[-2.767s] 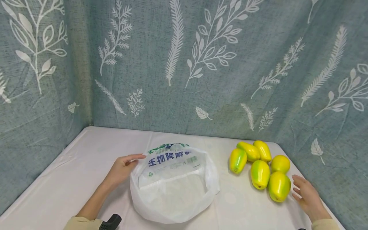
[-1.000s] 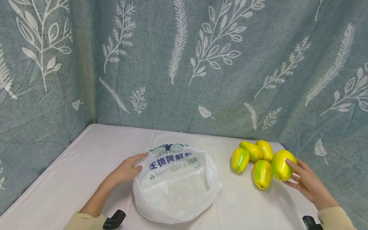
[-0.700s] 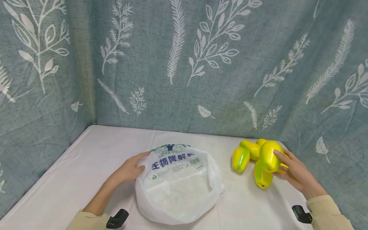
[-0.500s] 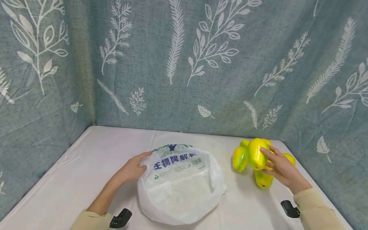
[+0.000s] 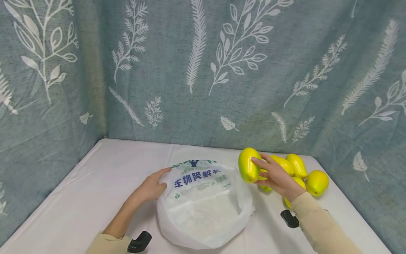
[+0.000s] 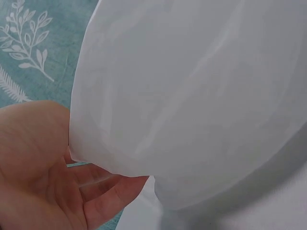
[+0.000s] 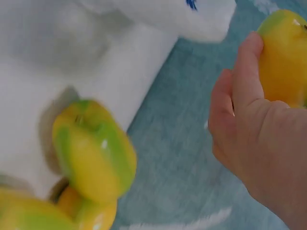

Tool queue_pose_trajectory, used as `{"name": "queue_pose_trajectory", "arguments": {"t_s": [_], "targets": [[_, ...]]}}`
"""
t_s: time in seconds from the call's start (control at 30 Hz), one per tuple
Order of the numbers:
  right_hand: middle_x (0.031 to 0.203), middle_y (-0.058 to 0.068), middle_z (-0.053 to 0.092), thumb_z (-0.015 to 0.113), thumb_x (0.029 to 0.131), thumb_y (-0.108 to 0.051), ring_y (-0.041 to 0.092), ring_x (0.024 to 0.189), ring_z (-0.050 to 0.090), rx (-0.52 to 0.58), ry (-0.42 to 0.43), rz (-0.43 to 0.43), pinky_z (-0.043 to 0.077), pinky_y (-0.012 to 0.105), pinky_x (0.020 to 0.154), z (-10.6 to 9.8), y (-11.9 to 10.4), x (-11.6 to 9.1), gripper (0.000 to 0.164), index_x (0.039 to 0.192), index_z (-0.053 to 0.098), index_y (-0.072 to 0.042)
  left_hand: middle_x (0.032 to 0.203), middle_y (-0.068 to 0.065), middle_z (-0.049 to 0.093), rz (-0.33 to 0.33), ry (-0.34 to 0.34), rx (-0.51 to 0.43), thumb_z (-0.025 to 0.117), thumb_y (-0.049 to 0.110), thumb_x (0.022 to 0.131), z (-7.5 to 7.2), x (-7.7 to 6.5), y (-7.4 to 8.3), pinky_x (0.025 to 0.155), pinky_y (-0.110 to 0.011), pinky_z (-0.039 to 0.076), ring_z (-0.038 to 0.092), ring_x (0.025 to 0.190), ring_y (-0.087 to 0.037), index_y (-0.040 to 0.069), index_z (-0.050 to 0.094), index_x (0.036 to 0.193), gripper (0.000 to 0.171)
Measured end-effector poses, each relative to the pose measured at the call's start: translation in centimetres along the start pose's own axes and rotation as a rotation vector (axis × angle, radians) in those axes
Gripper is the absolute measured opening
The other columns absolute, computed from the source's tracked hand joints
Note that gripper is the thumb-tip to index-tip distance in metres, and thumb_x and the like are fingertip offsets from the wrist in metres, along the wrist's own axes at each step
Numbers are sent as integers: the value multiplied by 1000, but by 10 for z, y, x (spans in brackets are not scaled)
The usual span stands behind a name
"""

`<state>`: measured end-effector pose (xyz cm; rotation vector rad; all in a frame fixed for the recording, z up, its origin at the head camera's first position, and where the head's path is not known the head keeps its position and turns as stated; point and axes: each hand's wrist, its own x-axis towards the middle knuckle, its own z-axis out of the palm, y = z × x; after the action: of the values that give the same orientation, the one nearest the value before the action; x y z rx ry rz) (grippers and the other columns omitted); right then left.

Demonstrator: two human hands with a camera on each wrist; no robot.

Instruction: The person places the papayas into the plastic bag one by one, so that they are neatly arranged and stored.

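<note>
A white plastic bag [image 5: 206, 215] with blue and green print stands with its mouth spread open on the white table. At its left rim, my left hand [image 5: 150, 187] holds the edge; in the left wrist view the film hides part of the fingers [image 6: 108, 199]. A glossy yellow-green papaya [image 5: 248, 165] is in my right hand [image 5: 277, 174], raised above the table just beyond the bag's right rim. The right wrist view shows this papaya [image 7: 283, 60] cut off by the frame, with my fingers around it.
Several more papayas lie at the table's back right, among them one papaya [image 5: 317, 183] at the right edge and another papaya [image 5: 296, 165] at the back. Blue-green leaf-print curtains [image 5: 177, 116] close off the table's back and sides.
My right hand has taken the front right papaya from the group, lifted it and carried it left toward the bag. My left hand has stayed at the bag's rim.
</note>
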<state>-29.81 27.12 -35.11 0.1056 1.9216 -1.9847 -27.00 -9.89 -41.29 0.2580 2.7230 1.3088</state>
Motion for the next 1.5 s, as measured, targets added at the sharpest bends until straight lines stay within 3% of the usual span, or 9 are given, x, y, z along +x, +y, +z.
{"name": "queue_pose_trajectory", "arguments": {"t_s": [0.13, 0.27, 0.4, 0.57, 0.77, 0.9, 1.1, 1.17, 1.5], "targets": [[148, 20, 25, 55, 96, -33, 41, 133, 32, -20, -37, 1, 43, 50, 96, 17, 5, 9, 78, 153, 6, -13, 139, -33, 39, 9, 1, 1, 42, -1, 87, 1, 1, 1, 93, -53, 43, 43, 122, -47, -5, 36, 143, 56], [143, 20, 32, 58, 95, -33, 42, 129, 37, -64, -41, 15, 43, 53, 95, 40, 10, 17, 75, 152, 14, -13, 137, -34, 40, 3, 2, -8, 43, -2, 86, 3, 2, 1, 75, -42, 53, 54, 108, -42, -5, 37, 142, 57], [139, 19, 38, 62, 92, -35, 42, 125, 42, -122, -43, 41, 47, 52, 91, 64, 14, 26, 73, 149, 22, -14, 136, -34, 41, -4, 10, -6, 43, -3, 86, 3, 2, 1, 63, -33, 52, 57, 100, -37, -5, 38, 142, 56], [138, 18, 40, 64, 90, -38, 40, 121, 46, -198, -66, 64, 50, 50, 88, 91, 18, 32, 73, 147, 26, -13, 137, -34, 40, 1, 11, 1, 43, -3, 86, 4, 0, -1, 77, -41, 52, 53, 111, -43, -5, 37, 142, 56], [139, 20, 38, 64, 90, -37, 39, 119, 48, -221, -121, 86, 52, 48, 85, 113, 26, 38, 78, 149, 23, -8, 138, -32, 40, 16, 11, 13, 42, -3, 87, 5, 1, -1, 94, -53, 43, 42, 124, -48, -5, 37, 142, 56], [135, 20, 41, 65, 89, -38, 38, 114, 52, -223, -141, 99, 53, 46, 84, 124, 33, 44, 80, 148, 23, -5, 138, -30, 42, 13, 6, 1, 44, -4, 87, 7, 1, 2, 95, -54, 42, 43, 123, -47, -4, 39, 141, 55], [129, 19, 44, 66, 88, -39, 34, 103, 57, -263, -81, 127, 53, 45, 83, 140, 43, 49, 80, 145, 25, -1, 137, -29, 44, 21, 1, 3, 44, -3, 87, 8, 0, 2, 88, -49, 48, 50, 118, -42, -2, 41, 141, 53], [128, 20, 45, 65, 89, -38, 34, 102, 57, -266, -60, 130, 53, 45, 83, 146, 45, 49, 79, 144, 25, 0, 137, -29, 44, 29, -1, 9, 43, -3, 88, 8, 1, 1, 92, -52, 45, 48, 120, -43, -2, 41, 141, 53], [135, 27, 36, 63, 91, -34, 40, 107, 55, -203, 20, 120, 54, 46, 80, 165, 52, 51, 82, 147, 15, 2, 138, -27, 44, 26, -25, 10, 43, -4, 88, 10, 0, 2, 93, -53, 44, 48, 120, -40, -1, 41, 141, 53]]}}
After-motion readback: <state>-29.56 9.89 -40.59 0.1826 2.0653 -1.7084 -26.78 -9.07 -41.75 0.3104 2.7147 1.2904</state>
